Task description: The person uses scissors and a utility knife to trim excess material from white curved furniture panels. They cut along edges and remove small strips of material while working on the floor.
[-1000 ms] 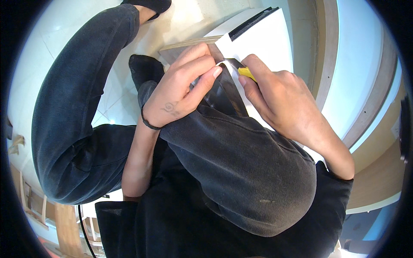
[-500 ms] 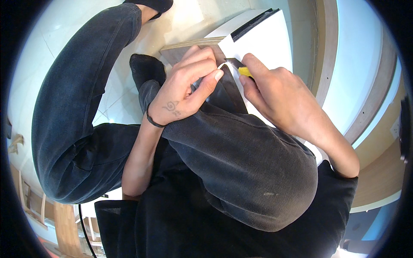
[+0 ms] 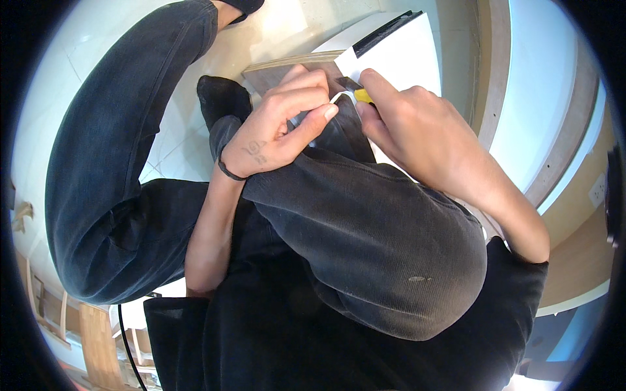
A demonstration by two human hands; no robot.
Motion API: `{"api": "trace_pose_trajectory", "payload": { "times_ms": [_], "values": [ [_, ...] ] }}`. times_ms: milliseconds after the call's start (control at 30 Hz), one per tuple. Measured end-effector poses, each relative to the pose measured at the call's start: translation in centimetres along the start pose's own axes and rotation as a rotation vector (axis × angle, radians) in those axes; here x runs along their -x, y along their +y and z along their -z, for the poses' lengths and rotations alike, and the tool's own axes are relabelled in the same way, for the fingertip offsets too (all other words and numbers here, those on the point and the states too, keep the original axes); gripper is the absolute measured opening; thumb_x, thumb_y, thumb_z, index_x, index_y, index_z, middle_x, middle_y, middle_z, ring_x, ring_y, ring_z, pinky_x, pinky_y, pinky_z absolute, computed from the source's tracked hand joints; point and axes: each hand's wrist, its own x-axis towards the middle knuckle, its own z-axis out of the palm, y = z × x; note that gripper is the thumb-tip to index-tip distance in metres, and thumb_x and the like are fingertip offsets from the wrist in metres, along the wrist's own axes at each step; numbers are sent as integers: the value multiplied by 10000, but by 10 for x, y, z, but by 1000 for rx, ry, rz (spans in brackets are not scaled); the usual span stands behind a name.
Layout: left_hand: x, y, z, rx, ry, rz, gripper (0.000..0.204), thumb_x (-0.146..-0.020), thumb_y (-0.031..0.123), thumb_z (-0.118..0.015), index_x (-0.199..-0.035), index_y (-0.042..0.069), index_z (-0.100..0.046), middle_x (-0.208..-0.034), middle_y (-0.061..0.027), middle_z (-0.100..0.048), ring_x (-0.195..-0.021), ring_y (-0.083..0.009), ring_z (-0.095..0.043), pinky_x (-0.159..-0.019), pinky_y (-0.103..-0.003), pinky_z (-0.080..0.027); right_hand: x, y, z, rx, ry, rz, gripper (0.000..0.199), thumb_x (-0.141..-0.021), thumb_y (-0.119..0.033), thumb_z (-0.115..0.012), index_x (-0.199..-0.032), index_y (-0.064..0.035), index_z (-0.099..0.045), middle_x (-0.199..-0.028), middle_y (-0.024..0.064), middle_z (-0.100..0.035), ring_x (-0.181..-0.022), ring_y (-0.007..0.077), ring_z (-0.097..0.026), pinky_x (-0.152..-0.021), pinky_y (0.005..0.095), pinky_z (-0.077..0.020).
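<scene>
My right hand point(image 3: 424, 133) grips a utility knife point(image 3: 362, 96) with a yellow handle, most of it hidden behind my fingers. Its dark blade points left, over a brown board point(image 3: 268, 79) that has a paler layered edge. Between thumb and curled fingers, my left hand point(image 3: 277, 120) pinches a thin white strip point(image 3: 343, 95). The strip arches over toward the knife, just below the blade; whether blade and strip touch I cannot tell. A white panel point(image 3: 398, 58) with a black edge adjoins the board, beyond my right hand.
My bent leg point(image 3: 372, 241) in dark trousers lies under my forearms, and the other leg point(image 3: 98, 150) is folded at left. Pale floor tiles point(image 3: 176, 140) show between them. Curved furniture with brown strips point(image 3: 561, 130) stands at right. A black cable point(image 3: 125, 339) hangs at lower left.
The knife and my right hand have shifted slightly left and away from me. My left hand keeps its pinch on the strip, nearly in the same place.
</scene>
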Motion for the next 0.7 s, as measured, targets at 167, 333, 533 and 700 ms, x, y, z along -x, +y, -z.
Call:
{"api": "trace_pose_trajectory", "payload": {
  "times_ms": [167,333,533,700],
  "values": [
    [-4,7,-1,-140,77,16,183,-943,92,-609,-816,-15,-531,-836,-96,-488,-813,-237,-490,-753,-341,-416,10,-1,4,6,45,-2,181,-998,-140,-561,-1126,-27,-502,-608,185,-608,-579,388,-656,-565,464,-509],
    [-3,16,-15,-306,194,58,182,-975,137,-598,-880,-16,-573,-878,-138,-526,-828,-317,-555,-721,-379,-462,20,-3,1,-45,79,-43,140,-1011,-141,-544,-1100,-44,-498,-579,163,-586,-552,369,-653,-539,459,-489],
    [-4,12,-12,-278,132,21,208,-1000,135,-580,-869,-27,-570,-908,-137,-516,-841,-309,-533,-741,-390,-452,15,-1,-2,-58,41,-61,134,-1011,-137,-541,-1084,-40,-486,-585,168,-596,-558,373,-652,-557,462,-498],
    [-1,11,-7,-211,75,21,224,-1003,137,-581,-855,-30,-558,-884,-126,-478,-829,-277,-486,-742,-376,-425,14,-6,3,-61,-35,-126,148,-1011,-141,-536,-1088,-31,-473,-598,194,-598,-595,405,-652,-582,476,-505]
  ]
}}
